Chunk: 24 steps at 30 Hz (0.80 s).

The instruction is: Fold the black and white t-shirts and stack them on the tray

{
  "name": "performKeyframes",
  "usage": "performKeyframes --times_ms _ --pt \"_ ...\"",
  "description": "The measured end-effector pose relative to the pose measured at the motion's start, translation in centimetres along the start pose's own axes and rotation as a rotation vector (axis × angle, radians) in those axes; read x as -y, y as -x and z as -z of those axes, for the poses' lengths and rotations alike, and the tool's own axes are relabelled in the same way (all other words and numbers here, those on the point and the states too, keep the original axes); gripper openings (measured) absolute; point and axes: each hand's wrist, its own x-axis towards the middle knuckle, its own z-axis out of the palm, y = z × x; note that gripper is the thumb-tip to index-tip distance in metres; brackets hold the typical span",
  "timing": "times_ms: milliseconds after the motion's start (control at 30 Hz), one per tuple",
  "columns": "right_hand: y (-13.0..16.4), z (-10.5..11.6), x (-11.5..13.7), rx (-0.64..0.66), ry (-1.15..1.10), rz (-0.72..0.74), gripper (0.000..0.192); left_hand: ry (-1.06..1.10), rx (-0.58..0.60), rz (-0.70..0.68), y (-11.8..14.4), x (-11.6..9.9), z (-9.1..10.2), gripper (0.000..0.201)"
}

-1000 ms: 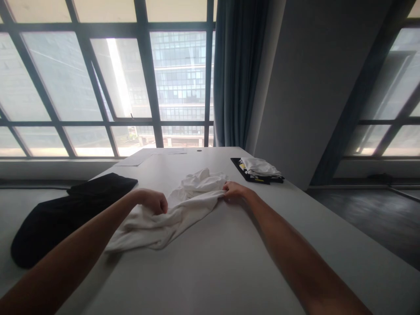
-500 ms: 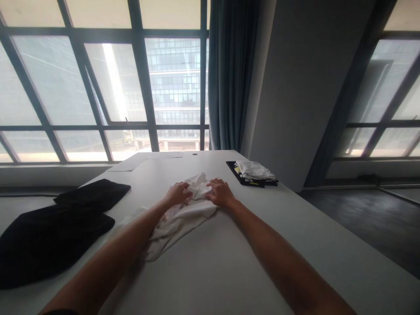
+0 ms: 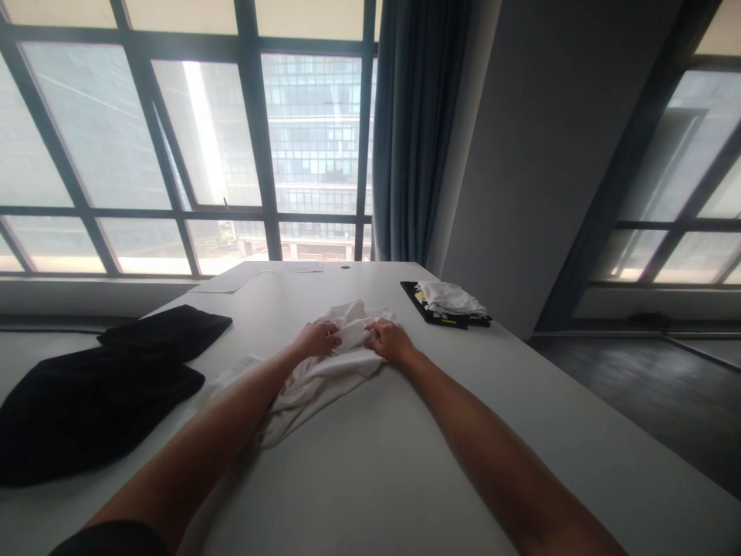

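Left hand [image 3: 317, 338] and right hand [image 3: 390, 340] side by side on crumpled white cloth [image 3: 316, 378], mid-counter [image 3: 376, 463]. Fingers of both curled, pinching cloth folds. Black garment [image 3: 98, 386] lies left, well apart. Folded stack [image 3: 448, 301] far right.

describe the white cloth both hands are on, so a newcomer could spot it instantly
On the long grey table running toward the windows, look at the middle, where the left hand and right hand meet. The white cloth lies crumpled under them, unlike the black garments at left and the folded stack at right.
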Motion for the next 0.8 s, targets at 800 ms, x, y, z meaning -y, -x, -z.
performKeyframes --times_ms 800 --pt "-2.0 2.9 -4.2 -0.457 -0.604 -0.229 0.026 0.237 -0.044 -0.096 -0.8 -3.7 1.8 0.041"
